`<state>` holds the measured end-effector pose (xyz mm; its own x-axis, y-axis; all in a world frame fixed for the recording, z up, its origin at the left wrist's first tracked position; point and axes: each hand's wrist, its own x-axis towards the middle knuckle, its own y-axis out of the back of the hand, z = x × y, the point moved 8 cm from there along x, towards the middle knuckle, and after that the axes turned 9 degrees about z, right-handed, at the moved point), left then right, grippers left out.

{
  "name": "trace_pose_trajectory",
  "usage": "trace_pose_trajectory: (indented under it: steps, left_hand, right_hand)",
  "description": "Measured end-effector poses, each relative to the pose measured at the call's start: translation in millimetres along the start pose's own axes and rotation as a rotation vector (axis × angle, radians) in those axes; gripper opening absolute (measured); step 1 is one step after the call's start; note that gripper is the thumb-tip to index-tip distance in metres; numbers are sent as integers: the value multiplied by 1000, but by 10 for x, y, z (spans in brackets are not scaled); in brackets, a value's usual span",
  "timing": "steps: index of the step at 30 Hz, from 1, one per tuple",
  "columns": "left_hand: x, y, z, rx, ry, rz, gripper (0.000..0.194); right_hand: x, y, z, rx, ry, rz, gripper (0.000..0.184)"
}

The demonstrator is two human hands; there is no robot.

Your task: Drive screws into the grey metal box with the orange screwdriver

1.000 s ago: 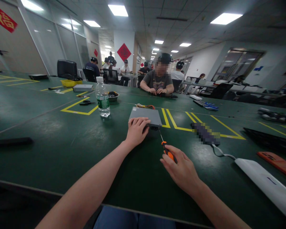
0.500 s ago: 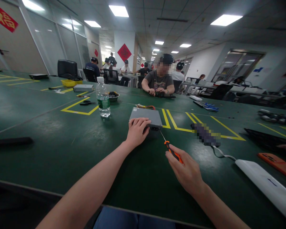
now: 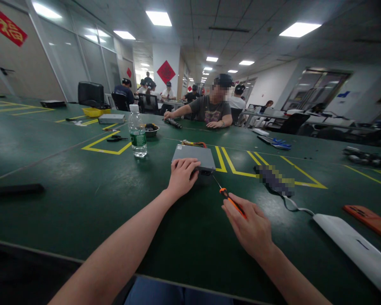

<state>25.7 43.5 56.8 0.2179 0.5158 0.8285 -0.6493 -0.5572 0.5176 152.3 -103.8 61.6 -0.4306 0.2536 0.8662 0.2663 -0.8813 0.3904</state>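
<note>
A flat grey metal box (image 3: 195, 156) with coloured wires (image 3: 194, 143) at its far end lies on the green table (image 3: 82, 186). My left hand (image 3: 181, 173) rests on the box's near left corner, fingers curled over its edge. My right hand (image 3: 250, 228) is closed round an orange-and-black screwdriver (image 3: 230, 200). The thin shaft points up and left, with its tip close to the box's near right corner.
A water bottle (image 3: 137, 132) stands left of the box, with scissors (image 3: 116, 138) and a small bowl (image 3: 150, 128) beyond. A white power strip (image 3: 349, 243) and an orange case (image 3: 370, 217) lie at the right. A person sits opposite, others behind.
My right hand with the screwdriver has drifted slightly right and toward me. The person opposite has stretched one arm out to the left. My left hand has stayed on the box.
</note>
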Motion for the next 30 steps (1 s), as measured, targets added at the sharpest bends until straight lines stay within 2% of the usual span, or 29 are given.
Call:
trace_pose_trajectory:
  steps: [7, 13, 17, 22, 30]
  left_hand:
    - [2, 0, 6, 1, -3, 2, 25]
    - [1, -5, 8, 12, 0, -8, 24]
    - [5, 7, 10, 9, 3, -4, 25]
    - [7, 9, 14, 13, 3, -7, 25]
    - [-1, -1, 12, 18, -3, -7, 24]
  right_hand:
    - [24, -2, 8, -17, -53, -2, 7]
    - [-101, -123, -44, 73, 8, -106, 16]
    - [-64, -48, 19, 2, -38, -57, 11]
    - [15, -5, -11, -58, -23, -36, 5]
    - [-27, -47, -58, 2, 33, -78, 13]
